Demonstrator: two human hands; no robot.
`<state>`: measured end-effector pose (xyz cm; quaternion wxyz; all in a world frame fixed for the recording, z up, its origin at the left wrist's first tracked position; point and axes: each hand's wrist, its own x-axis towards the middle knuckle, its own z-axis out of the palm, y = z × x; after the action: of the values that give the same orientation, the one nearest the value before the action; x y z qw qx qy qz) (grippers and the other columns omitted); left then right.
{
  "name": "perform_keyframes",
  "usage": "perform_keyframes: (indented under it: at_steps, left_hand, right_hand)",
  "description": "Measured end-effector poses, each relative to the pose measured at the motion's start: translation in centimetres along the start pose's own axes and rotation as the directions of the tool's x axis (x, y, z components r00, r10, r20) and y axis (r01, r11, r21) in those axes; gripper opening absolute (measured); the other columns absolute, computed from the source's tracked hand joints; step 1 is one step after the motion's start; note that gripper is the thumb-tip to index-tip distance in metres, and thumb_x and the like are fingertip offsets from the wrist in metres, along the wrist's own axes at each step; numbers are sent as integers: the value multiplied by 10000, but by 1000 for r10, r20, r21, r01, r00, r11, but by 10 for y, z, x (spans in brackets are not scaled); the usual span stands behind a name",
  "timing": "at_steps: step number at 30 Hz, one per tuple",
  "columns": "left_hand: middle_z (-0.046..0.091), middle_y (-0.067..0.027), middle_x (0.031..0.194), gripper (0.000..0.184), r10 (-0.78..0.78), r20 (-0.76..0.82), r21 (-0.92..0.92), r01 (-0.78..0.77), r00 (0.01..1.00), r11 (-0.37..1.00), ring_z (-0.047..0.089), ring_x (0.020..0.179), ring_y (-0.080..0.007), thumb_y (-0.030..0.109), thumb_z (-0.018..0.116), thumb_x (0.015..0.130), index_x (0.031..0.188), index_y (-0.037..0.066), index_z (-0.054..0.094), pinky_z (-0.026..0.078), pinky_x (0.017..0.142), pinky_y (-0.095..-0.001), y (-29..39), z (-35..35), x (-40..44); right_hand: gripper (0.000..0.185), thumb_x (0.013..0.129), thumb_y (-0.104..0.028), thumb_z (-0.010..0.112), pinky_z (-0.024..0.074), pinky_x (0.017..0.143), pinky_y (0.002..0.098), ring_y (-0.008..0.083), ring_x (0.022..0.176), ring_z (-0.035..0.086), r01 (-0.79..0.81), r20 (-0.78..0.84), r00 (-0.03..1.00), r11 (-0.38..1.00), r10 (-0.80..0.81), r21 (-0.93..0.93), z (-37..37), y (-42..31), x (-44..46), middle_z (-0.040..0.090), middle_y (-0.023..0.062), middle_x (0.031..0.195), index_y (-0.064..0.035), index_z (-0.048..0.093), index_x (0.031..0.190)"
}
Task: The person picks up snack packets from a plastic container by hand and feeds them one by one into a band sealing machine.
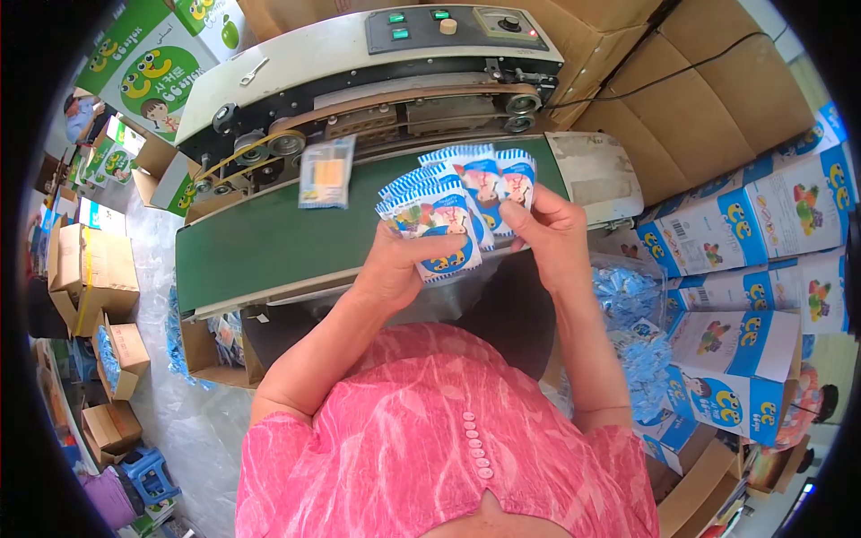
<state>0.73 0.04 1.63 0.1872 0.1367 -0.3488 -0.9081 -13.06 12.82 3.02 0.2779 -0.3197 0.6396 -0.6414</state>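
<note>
My left hand [399, 260] is closed round a fanned stack of blue-and-white printed packets [435, 220], its thumb across the front one. At the right of the fan, my right hand [549, 229] pinches more of these packets [516, 179] between thumb and fingers. Both hands are above the near edge of a green conveyor belt [260, 251]. A single packet [326, 175] with a clear window showing something orange is on the belt's far side, left of the fan, beside the sealing machine [359, 72].
Blue-and-white cartons [753, 215] are stacked at the right, beside a clear bag of small blue packets [628, 296]. Open brown boxes [99, 269] and a blue stool [148, 475] stand on the left. Scissors [255, 72] lie on the machine. Another person [82, 117] is at far left.
</note>
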Motion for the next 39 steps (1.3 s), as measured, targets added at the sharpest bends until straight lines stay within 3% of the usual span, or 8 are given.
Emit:
perform_keyframes:
  at_steps: [8,20,24,26,31,33,36,39]
  left_hand:
    - [664,-108,1000,414,55,-67,-25,-57,996,998,661,891,-209,-101,679,701,1090,10,593,547,782,-341,1,4,-1]
    - [664,-111,992,414,37,-76,-24,-39,996,999,665,873,-212,-106,685,691,1079,3,592,555,766,-343,-5,1,-4]
    - [660,-110,1019,448,44,-73,-17,-45,996,999,661,905,-231,-100,682,691,1111,17,579,548,795,-364,2,-7,-3]
    - [658,-109,1033,465,35,-66,-14,-36,997,999,659,921,-240,-98,679,692,1128,23,572,545,811,-374,1,-8,-3]
    - [664,-106,979,403,55,-48,-19,-56,997,998,665,857,-208,-97,692,694,1069,12,593,556,756,-344,-5,0,-1]
    - [664,-101,976,393,72,-46,-33,-74,996,997,664,850,-202,-95,691,699,1065,15,596,556,753,-343,-3,0,-5]
    - [663,-94,977,389,42,-75,-24,-44,996,999,662,850,-197,-90,691,706,1068,18,597,553,760,-341,4,-2,-6]
    - [662,-88,981,382,25,-86,-32,-28,996,999,659,858,-195,-82,689,716,1073,20,598,549,772,-339,1,-1,-7]
  right_hand:
    - [192,891,-170,615,455,444,201,55,672,602,-145,-196,957,939,212,311,-49,14,30,663,8,820,-28,645,1018]
    - [227,871,-219,633,488,486,213,78,677,612,-196,-198,968,958,154,-211,-59,35,95,667,30,835,-15,656,968]
    - [263,847,-241,668,502,530,224,83,687,609,-9,-275,949,860,-153,-510,-40,22,73,673,34,851,-9,670,970]
    - [268,843,-236,675,516,569,230,83,698,615,-8,42,999,1000,9,-18,-23,6,42,677,33,855,-14,670,992]
    - [227,855,-193,662,528,555,236,94,676,622,-64,128,990,997,58,45,-12,9,13,679,42,857,-9,662,988]
    - [162,861,-143,650,531,523,232,99,645,624,-146,-136,975,967,176,207,-33,8,17,672,42,819,-4,656,944]
    - [146,854,-145,660,522,488,222,92,624,618,-129,-348,924,986,159,108,-75,20,39,661,39,781,-4,649,889]
    - [157,857,-165,659,517,481,212,88,621,616,-189,-338,919,979,202,71,-88,29,63,655,36,772,-9,645,866]
